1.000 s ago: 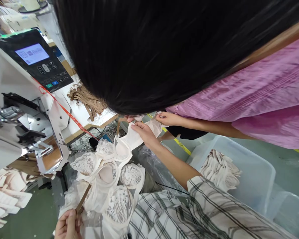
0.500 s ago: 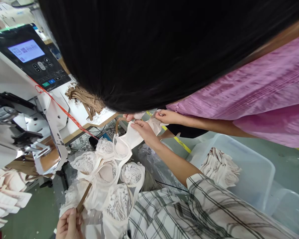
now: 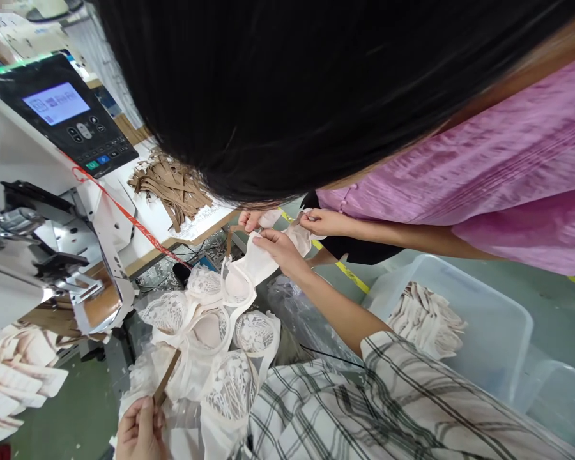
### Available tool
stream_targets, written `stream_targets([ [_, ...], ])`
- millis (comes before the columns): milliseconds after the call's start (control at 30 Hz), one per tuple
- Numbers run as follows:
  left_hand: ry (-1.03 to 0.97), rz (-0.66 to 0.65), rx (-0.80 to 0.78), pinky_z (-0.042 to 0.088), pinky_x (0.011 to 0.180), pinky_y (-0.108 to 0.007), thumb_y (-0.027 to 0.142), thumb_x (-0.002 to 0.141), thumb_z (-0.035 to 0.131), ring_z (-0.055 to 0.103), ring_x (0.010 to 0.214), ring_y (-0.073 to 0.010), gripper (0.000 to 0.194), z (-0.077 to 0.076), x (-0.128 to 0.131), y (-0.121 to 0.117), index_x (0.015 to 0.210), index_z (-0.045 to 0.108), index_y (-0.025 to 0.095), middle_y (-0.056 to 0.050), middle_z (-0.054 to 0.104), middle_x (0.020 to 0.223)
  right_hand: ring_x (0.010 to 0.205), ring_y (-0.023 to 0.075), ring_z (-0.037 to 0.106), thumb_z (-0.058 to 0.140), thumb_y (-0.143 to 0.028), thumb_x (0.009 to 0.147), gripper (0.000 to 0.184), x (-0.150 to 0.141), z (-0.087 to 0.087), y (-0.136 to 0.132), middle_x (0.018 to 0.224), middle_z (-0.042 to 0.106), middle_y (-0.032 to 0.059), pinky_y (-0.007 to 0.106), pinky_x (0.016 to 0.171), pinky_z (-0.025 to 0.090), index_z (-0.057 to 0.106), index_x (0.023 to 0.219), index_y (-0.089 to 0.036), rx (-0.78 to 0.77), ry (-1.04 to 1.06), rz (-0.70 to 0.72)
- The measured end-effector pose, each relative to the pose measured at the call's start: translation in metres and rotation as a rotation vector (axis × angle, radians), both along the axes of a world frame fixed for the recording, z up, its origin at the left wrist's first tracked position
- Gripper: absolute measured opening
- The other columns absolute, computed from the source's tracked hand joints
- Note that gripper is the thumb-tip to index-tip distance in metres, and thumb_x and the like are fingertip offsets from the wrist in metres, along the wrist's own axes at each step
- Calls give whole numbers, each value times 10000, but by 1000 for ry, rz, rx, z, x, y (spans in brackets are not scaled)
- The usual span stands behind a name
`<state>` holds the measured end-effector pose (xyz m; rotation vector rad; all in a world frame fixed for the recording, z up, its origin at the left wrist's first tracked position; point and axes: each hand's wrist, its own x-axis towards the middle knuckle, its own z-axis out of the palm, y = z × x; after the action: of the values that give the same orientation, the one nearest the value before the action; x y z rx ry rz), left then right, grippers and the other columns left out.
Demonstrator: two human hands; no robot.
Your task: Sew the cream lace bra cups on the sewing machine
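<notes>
Raised slightly, the co-worker's head (image 3: 292, 96) had uncovered more of the strap pile (image 3: 170, 188). Your right hand (image 3: 282, 252) was closed in a pinch on the bra (image 3: 259, 262); your left hand (image 3: 141, 429) pinched a brown strap (image 3: 167, 375), well apart from the bra's held edge. Presumably you were presenting that edge, which called for a steady grip. The bra hung from your right hand toward the heap (image 3: 230, 383); beyond, the co-worker's hand (image 3: 322, 222) pinched fabric, past it the worktop (image 3: 191, 236).

The bras (image 3: 230, 386) are lacy white; the strap (image 3: 167, 375), brown; the sleeve (image 3: 412, 377), white plaid.
</notes>
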<state>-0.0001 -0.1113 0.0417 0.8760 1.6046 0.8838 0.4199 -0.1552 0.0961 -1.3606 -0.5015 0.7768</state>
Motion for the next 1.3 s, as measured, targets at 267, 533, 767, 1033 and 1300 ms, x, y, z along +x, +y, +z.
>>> stream_targets([
  [267,7,-7,-4,414,529,-201,599,530,884,452,594,-102,574,-1,2,-1,852,603,217,58,504,614,564,92,316,730,-561,716,434,-1,-6,-1,608,389,-62,261,538,226,522,655,-186,15,-52,-2],
  [533,662,-203,343,454,693,-319,481,753,727,577,747,-208,410,31,26,7,1046,674,200,-42,621,825,617,115,418,668,-465,811,319,-22,14,-19,678,522,-14,248,559,300,638,729,-158,40,-282,86],
  [767,192,-864,839,439,1048,-365,314,985,516,568,1245,-242,377,101,145,21,1350,581,244,-108,603,1367,578,103,444,709,-454,808,300,-42,27,-20,657,531,-26,235,538,303,663,781,-158,91,-117,388],
  [1033,66,-1296,562,461,726,-267,389,995,518,601,789,-154,245,115,190,43,995,660,189,-43,664,872,647,132,532,645,-394,868,260,-41,40,-16,711,619,2,244,599,391,682,805,-145,31,-405,736],
  [1300,-409,-786,117,369,563,-201,430,889,675,435,578,-79,285,91,194,29,847,578,165,38,486,652,872,217,649,702,-263,873,99,-64,21,-16,899,702,48,366,813,491,669,964,-241,182,-1092,-86],
])
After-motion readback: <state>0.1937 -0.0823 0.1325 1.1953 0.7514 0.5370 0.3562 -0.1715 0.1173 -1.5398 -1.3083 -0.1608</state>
